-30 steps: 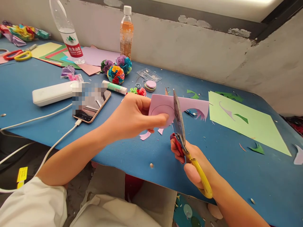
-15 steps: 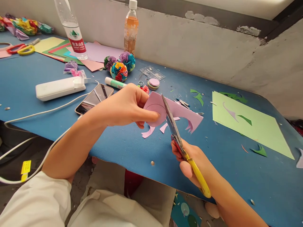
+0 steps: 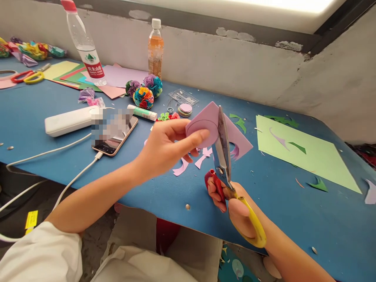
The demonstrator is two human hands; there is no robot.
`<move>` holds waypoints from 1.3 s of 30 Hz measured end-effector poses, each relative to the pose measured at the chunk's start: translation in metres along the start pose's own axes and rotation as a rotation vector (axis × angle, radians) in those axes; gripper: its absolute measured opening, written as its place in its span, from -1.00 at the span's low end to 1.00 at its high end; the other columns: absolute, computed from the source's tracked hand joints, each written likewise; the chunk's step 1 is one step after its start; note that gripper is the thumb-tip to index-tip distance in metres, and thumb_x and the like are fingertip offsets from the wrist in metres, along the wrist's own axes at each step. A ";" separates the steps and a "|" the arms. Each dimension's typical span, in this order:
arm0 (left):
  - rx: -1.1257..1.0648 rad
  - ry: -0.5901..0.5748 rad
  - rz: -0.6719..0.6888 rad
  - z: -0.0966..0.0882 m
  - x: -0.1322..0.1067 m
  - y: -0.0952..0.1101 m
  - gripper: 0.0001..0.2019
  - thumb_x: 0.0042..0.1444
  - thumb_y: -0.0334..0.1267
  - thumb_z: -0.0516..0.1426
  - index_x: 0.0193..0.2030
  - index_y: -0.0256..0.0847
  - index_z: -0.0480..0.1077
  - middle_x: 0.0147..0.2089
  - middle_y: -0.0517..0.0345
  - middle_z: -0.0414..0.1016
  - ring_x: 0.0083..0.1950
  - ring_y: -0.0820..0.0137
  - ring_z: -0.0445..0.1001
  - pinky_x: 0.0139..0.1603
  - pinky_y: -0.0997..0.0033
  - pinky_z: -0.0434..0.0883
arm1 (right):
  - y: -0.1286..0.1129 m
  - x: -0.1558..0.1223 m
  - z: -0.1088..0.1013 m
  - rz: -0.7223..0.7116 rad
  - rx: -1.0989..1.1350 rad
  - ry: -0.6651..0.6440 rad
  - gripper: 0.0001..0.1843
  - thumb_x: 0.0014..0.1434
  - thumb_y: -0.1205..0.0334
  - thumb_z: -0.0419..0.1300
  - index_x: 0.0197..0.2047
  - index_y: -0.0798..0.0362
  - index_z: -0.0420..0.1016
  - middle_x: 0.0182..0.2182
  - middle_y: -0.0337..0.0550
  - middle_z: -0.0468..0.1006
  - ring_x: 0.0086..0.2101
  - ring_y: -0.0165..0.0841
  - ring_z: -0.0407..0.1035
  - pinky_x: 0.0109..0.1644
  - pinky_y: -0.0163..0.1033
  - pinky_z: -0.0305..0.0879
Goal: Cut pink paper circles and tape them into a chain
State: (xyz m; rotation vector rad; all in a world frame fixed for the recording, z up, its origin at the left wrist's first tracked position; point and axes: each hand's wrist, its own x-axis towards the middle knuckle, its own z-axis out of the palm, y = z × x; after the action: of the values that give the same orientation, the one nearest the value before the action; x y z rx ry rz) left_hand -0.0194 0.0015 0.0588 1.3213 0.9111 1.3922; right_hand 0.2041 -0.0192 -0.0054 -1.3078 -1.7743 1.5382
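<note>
My left hand (image 3: 173, 147) pinches a piece of purple paper (image 3: 205, 117) between thumb and fingers. A circle is drawn on the paper, and its right part has a curved cut-out with a fringed edge. In my right hand (image 3: 235, 201) is a pair of scissors (image 3: 221, 170) with one red and one yellow handle. The blades point up and straddle the paper just right of the circle. Purple paper scraps (image 3: 181, 167) lie on the table below my left hand.
A phone (image 3: 117, 137) with a cable and a white power bank (image 3: 70, 120) lie left. Behind stand a water bottle (image 3: 93, 66), an orange drink bottle (image 3: 155, 51), paper flower balls (image 3: 143, 97) and a glue stick (image 3: 142, 112). Light green paper (image 3: 311, 156) lies right.
The scissors' handles have spread and the blades stand more upright at the paper. My left hand and the paper have shifted slightly right, and the paper is tilted. The camera view has moved.
</note>
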 end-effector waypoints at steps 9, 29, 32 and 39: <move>-0.073 -0.003 0.138 0.012 -0.008 -0.017 -0.57 0.12 0.04 0.19 -0.56 -0.27 0.34 -0.61 0.27 0.32 -0.64 0.59 0.33 -0.68 0.64 0.38 | -0.018 0.000 0.005 0.064 -0.017 0.026 -0.22 -0.22 -0.60 0.12 -0.37 0.02 0.36 -0.55 -0.29 0.19 -0.58 -0.47 0.01 -0.56 -0.29 0.01; -0.226 -0.202 -0.014 0.019 -0.012 -0.016 -0.68 0.12 -0.19 0.20 -0.59 -0.28 0.36 -0.64 0.29 0.34 -0.64 0.61 0.30 -0.69 0.65 0.34 | -0.016 0.009 0.006 0.050 -0.036 0.166 -0.21 -0.20 -0.64 0.05 -0.40 0.00 0.33 -0.52 -0.25 0.22 -0.53 -0.40 0.09 -0.47 -0.21 0.21; -0.220 -0.201 -0.013 0.018 -0.010 -0.013 -0.68 0.09 -0.22 0.22 -0.63 -0.27 0.32 -0.66 0.30 0.27 -0.64 0.61 0.26 -0.71 0.66 0.33 | 0.002 0.009 -0.002 -0.050 -0.024 0.106 -0.30 -0.03 -0.54 0.02 -0.38 0.00 0.30 -0.48 -0.26 0.19 -0.56 -0.45 0.00 -0.54 -0.26 0.06; -0.079 -0.211 -0.019 0.010 -0.005 -0.004 -0.66 0.06 -0.28 0.19 -0.69 -0.26 0.27 -0.67 0.28 0.25 -0.65 0.61 0.25 -0.72 0.67 0.31 | 0.012 0.006 -0.010 -0.167 -0.113 0.068 -0.02 -0.47 -0.75 -0.01 -0.32 -0.01 0.29 -0.45 -0.26 0.17 -0.54 -0.46 -0.04 -0.56 -0.27 0.02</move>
State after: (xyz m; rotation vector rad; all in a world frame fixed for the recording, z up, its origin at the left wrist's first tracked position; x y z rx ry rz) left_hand -0.0095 -0.0035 0.0548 1.3662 0.7192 1.2349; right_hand 0.2141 -0.0099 -0.0156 -1.2146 -1.8985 1.3056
